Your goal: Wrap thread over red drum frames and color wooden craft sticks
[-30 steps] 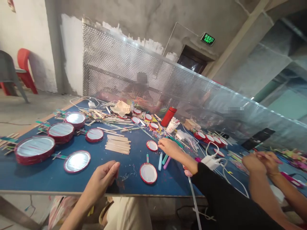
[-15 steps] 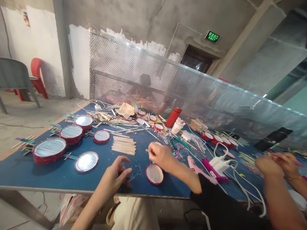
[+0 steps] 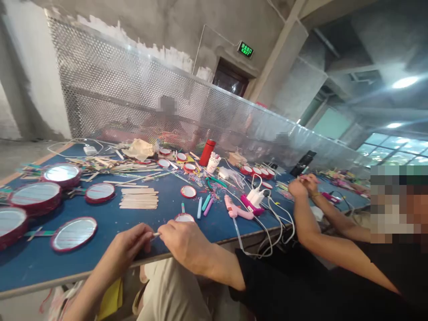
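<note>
My left hand (image 3: 129, 247) and my right hand (image 3: 183, 243) meet at the front edge of the blue table (image 3: 110, 263). Both are closed in a pinch on the two ends of a thin pale stick (image 3: 156, 233) held between them. Just behind my right hand lies a small round red-rimmed mirror (image 3: 184, 217), partly hidden by my knuckles. Another small mirror (image 3: 188, 191) lies farther back. A larger red-rimmed mirror (image 3: 74, 233) lies flat to the left of my left hand.
Stacks of red-rimmed mirrors (image 3: 35, 198) fill the left side, with a pile of flat wooden sticks (image 3: 138, 198) mid-table. Coloured markers (image 3: 203, 206), a pink glue gun (image 3: 234, 207), white chargers with cables (image 3: 256, 196) and a red bottle (image 3: 207, 152) lie beyond. A co-worker's arms (image 3: 307, 209) rest at right. A perforated metal screen (image 3: 133, 98) backs the table.
My right hand came back from the middle of the table to the front edge with a thin stick, and my left hand closed on its other end. The view swung right.
</note>
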Action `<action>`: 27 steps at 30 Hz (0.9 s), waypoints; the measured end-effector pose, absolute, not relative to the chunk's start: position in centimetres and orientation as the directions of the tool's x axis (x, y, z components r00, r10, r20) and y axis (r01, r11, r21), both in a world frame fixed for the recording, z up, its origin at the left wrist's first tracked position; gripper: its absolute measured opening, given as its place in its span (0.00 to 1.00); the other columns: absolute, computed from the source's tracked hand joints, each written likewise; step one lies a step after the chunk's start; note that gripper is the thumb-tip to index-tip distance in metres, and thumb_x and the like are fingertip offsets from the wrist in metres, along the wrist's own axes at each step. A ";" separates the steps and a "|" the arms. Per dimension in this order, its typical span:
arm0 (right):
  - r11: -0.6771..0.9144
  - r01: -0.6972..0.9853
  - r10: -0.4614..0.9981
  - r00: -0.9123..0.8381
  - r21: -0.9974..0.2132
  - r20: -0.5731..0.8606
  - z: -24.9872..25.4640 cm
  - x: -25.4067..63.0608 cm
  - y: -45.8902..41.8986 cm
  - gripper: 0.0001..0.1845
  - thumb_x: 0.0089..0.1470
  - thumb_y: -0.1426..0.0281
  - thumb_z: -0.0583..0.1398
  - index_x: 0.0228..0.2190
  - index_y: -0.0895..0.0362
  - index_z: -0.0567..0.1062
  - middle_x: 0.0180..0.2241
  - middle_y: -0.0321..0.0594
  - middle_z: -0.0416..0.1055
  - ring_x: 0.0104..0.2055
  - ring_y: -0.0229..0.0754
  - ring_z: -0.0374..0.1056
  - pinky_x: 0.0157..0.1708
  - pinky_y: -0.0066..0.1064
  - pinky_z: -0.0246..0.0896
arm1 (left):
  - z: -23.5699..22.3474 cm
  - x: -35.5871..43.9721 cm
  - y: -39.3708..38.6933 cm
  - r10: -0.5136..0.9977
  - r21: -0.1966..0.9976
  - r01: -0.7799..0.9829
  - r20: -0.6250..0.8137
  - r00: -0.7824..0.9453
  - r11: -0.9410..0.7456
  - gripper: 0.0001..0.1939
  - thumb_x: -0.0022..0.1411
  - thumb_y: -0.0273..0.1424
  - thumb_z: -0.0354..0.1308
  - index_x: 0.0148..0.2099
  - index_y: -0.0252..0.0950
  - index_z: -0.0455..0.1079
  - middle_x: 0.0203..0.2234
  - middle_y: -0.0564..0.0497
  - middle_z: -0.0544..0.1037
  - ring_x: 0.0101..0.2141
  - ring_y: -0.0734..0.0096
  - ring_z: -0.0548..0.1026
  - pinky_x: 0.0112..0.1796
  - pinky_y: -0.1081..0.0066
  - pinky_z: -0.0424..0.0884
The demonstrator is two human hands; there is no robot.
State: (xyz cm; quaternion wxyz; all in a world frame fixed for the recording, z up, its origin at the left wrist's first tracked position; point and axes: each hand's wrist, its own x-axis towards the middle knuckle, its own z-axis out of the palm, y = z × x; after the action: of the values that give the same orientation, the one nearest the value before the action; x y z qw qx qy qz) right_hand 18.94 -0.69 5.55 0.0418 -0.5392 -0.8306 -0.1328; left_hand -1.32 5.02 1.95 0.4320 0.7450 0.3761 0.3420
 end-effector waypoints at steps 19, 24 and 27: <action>-0.224 0.941 0.938 0.138 0.253 0.318 1.2 42.6 -4.3 0.14 0.65 0.61 0.60 0.50 0.51 0.73 0.55 0.44 0.70 0.51 0.44 0.70 0.50 0.40 0.70 | 1.8 -0.6 4.7 0.957 0.958 0.263 0.039 0.289 -0.119 0.25 0.56 0.53 0.56 0.22 0.38 0.64 0.11 0.59 0.65 0.13 0.79 0.57 0.16 0.79 0.52; -0.110 0.971 0.964 0.052 0.212 0.262 0.0 44.8 -2.6 0.12 0.63 0.63 0.61 0.45 0.57 0.75 0.45 0.41 0.74 0.45 0.42 0.72 0.46 0.41 0.71 | 2.1 -0.3 3.8 0.978 0.992 0.104 0.048 0.202 -0.070 0.19 0.59 0.50 0.54 0.28 0.40 0.61 0.13 0.62 0.67 0.10 0.81 0.56 0.13 0.80 0.49; -0.031 0.987 0.962 -0.013 0.156 0.271 -1.0 45.8 -1.6 0.02 0.50 0.73 0.60 0.28 0.58 0.74 0.30 0.46 0.74 0.39 0.51 0.74 0.41 0.41 0.70 | 2.0 -0.2 3.7 0.978 0.996 0.047 0.066 0.199 -0.076 0.18 0.60 0.50 0.51 0.32 0.40 0.59 0.15 0.61 0.69 0.10 0.81 0.57 0.13 0.80 0.52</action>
State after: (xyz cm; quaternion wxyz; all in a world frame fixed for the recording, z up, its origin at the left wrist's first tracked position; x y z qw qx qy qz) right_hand 45.82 -1.60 -1.00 0.0405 -0.7013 -0.6950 -0.1534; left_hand -0.20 3.66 1.96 0.5153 0.5781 0.4430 0.4517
